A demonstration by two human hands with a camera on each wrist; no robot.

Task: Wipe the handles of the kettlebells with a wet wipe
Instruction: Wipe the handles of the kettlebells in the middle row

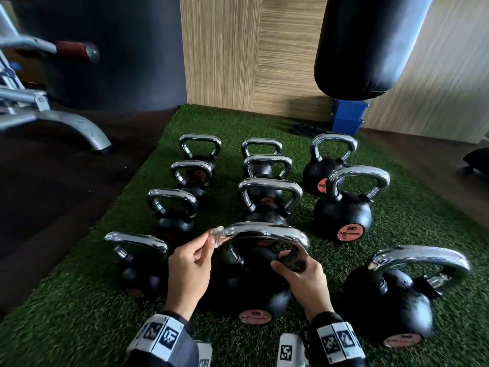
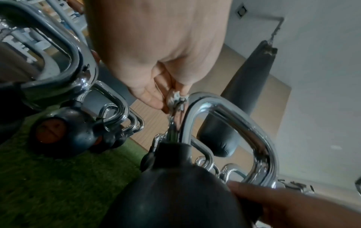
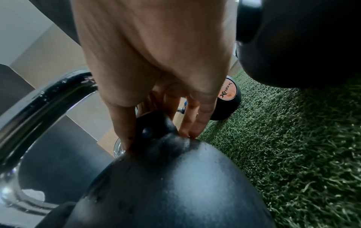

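Note:
Several black kettlebells with chrome handles stand in rows on green turf. The front-centre kettlebell is between my hands. My left hand pinches a small crumpled wet wipe against the left top corner of its chrome handle. In the left wrist view the wipe sits between thumb and fingers of the left hand, touching the handle. My right hand grips the handle's right leg near the body. In the right wrist view, the right hand straddles the black stub above the ball.
Neighbouring kettlebells stand close at the left and right, with more rows behind. A black punching bag hangs at the back right above a blue box. A grey machine frame stands on dark floor at the left.

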